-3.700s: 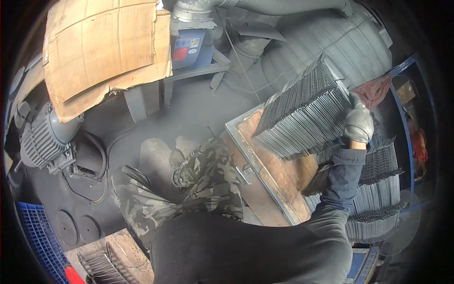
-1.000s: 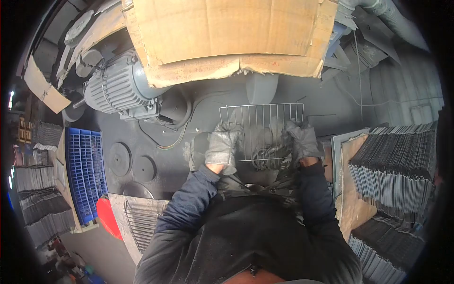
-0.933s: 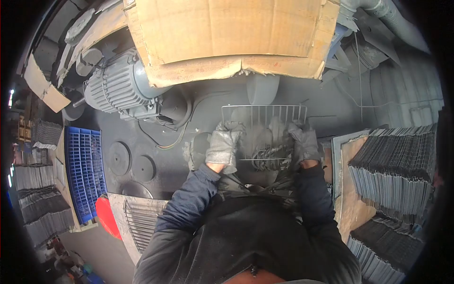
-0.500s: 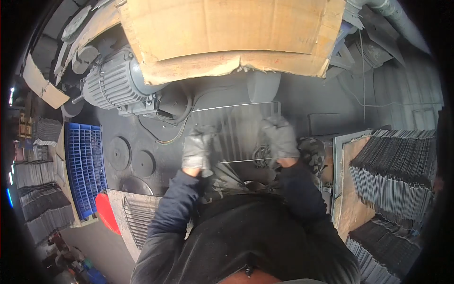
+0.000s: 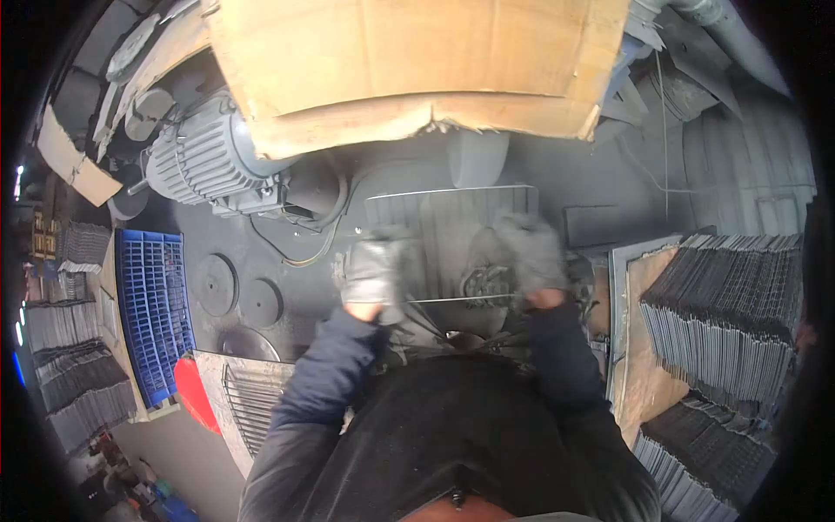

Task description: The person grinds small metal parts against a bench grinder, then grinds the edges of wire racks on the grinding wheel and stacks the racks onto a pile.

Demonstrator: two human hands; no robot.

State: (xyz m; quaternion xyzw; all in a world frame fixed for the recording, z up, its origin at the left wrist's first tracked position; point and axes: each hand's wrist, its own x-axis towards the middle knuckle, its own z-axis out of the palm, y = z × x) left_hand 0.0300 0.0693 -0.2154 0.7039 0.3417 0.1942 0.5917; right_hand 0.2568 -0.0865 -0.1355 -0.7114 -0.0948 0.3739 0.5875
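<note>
Between my two gloved hands spans a wire rack (image 5: 448, 300), a rectangular metal frame with thin bars that blur with motion. My left hand (image 5: 376, 265), in a grey glove, is closed around the rack's left side. On its right side my right hand (image 5: 532, 254), gloved and smeared by movement, is closed too. The far edge of the rack lies in front of a grey wheel-like part (image 5: 478, 159) under a cardboard sheet (image 5: 417, 61). Below the rack, my legs and part of the lower machine are only partly visible.
A grey electric motor (image 5: 204, 152) stands at upper left. Stacked wire racks (image 5: 722, 304) fill a wooden stand at right. At left are a blue plastic crate (image 5: 156, 313), a red object (image 5: 197, 396) and another wire rack (image 5: 248, 404) on a board. Round discs (image 5: 217, 284) lie nearby.
Both hands have shifted slightly to the right, carrying the wire rack with them. The camera view has moved a little. My grip on the rack looks the same.
</note>
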